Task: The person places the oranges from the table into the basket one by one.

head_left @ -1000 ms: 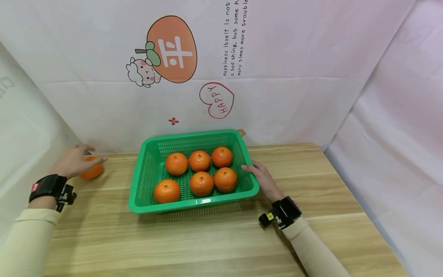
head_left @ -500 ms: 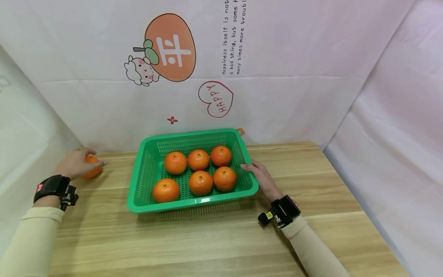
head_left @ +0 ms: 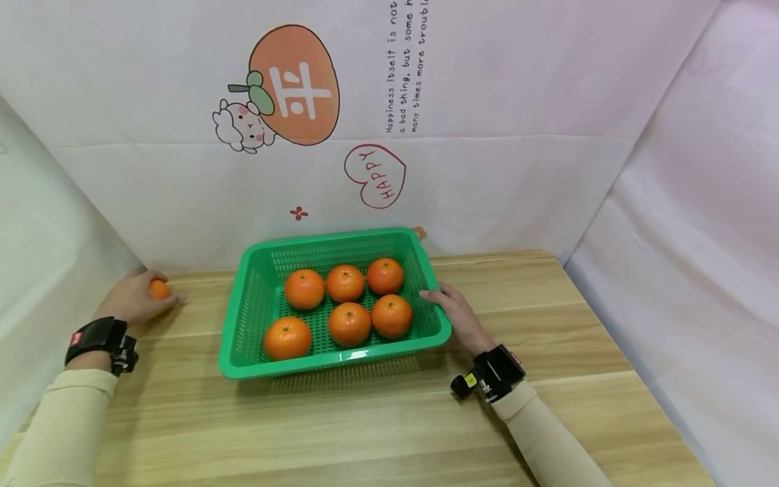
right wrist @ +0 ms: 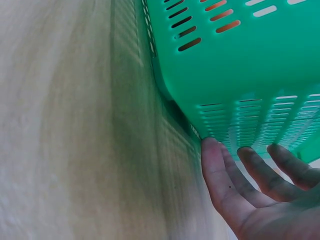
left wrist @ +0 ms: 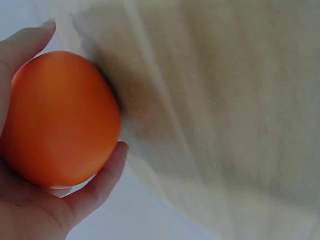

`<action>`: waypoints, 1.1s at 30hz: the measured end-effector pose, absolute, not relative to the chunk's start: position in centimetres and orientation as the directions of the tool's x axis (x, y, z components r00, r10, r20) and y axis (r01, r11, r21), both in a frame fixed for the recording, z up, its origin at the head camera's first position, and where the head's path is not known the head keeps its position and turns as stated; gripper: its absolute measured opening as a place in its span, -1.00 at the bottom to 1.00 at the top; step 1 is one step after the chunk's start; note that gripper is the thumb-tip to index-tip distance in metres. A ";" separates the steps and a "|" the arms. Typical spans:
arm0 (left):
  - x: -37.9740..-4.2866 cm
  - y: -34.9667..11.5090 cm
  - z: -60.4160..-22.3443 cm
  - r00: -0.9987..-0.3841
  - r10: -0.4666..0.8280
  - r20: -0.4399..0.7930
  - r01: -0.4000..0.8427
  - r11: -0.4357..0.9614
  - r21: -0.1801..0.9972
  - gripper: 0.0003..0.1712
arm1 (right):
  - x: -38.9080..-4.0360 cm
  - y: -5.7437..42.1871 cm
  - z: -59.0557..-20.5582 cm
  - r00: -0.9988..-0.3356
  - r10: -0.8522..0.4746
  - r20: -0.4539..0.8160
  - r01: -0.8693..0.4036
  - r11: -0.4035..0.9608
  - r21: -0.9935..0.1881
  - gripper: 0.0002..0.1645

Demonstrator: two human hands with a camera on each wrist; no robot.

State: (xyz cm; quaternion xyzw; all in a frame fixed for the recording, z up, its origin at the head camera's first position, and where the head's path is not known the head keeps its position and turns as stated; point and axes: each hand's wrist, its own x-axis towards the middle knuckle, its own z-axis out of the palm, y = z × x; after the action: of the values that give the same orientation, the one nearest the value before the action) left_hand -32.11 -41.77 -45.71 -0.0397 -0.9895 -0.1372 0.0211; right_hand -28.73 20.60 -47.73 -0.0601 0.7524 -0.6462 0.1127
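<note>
At the table's far left corner, my left hand point(head_left: 130, 301) grips a single orange point(head_left: 159, 289) that sits on the wood. The left wrist view shows thumb and fingers curved round both sides of this orange point(left wrist: 62, 120). A green plastic basket point(head_left: 234, 318) with slotted walls stands mid-table and holds several oranges point(head_left: 349, 323). My right hand point(head_left: 460, 318) holds the basket's right end, thumb over the rim. From the right wrist, its fingers point(right wrist: 220, 177) are seen touching the outer wall of the basket point(right wrist: 225, 65).
The wooden table point(head_left: 377, 433) backs onto a white printed cloth point(head_left: 499, 135). More white cloth hangs at the left and right sides. Both wrists carry black strapped cameras.
My left hand has come down around the lone orange, and its fingers have closed on it. My right hand stays at the basket. The head view has shifted slightly.
</note>
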 end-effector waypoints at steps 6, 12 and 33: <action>-32.0 -41.6 -46.1 -0.995 0.053 0.081 0.073 0.963 0.260 -0.20 | -28.7 20.7 -47.6 -0.967 -0.235 -0.097 0.060 0.161 -0.985 -0.23; -31.9 -41.8 -46.6 -0.994 0.041 0.105 0.067 0.964 0.258 -0.22 | -28.7 20.7 -47.4 -0.965 -0.240 -0.102 0.064 0.161 -0.985 -0.22; -31.7 -41.9 -47.4 -0.990 0.028 0.142 0.066 0.961 0.270 -0.32 | -28.6 20.5 -47.5 -0.966 -0.240 -0.098 0.062 0.153 -0.986 -0.23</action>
State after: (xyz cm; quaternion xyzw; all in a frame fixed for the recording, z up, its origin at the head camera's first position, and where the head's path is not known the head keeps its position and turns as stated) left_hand -31.70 -41.90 -47.41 -0.0239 -0.9878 -0.1382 0.0683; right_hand -28.62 20.54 -47.55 -0.0593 0.7502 -0.6482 0.1163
